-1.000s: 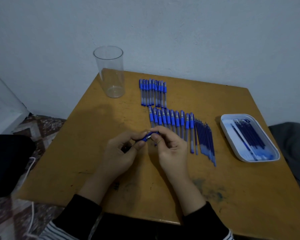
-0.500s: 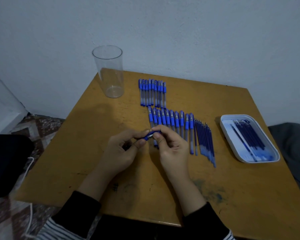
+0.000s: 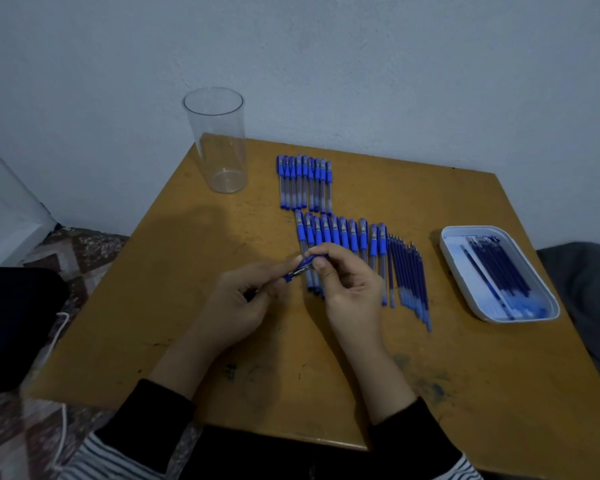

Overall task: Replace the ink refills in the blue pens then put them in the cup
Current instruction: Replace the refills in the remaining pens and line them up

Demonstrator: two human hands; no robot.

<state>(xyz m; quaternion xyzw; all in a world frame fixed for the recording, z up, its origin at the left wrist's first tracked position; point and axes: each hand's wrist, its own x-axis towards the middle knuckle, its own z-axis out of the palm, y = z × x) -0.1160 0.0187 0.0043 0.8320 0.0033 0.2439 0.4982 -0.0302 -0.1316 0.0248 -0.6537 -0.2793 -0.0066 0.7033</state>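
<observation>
I have one blue pen (image 3: 303, 264) held above the table (image 3: 146, 306), just in front of the nearer row of pens (image 3: 343, 237). My left hand (image 3: 236, 299) is curled round its lower part and my right hand (image 3: 347, 285) pinches the upper end between thumb and forefinger. I judge this to be the twisting-apart or screwing-together of the barrel; which of the two I cannot tell, since my hands hide the joint. To do it well I want the left hand to be the steady clamp and only the right thumb and forefinger to turn, in line with the barrel, so whatever refill is inside does not bend. I should hold the pen low over the table, so any small part that slips lands close by. The loose refills (image 3: 407, 275) lie beside the nearer row, and more sit in the white tray (image 3: 443, 241) to the right. The clear cup (image 3: 217, 143) stands with nothing in it at the far left corner, beside the farther row of pens (image 3: 303, 181).
</observation>
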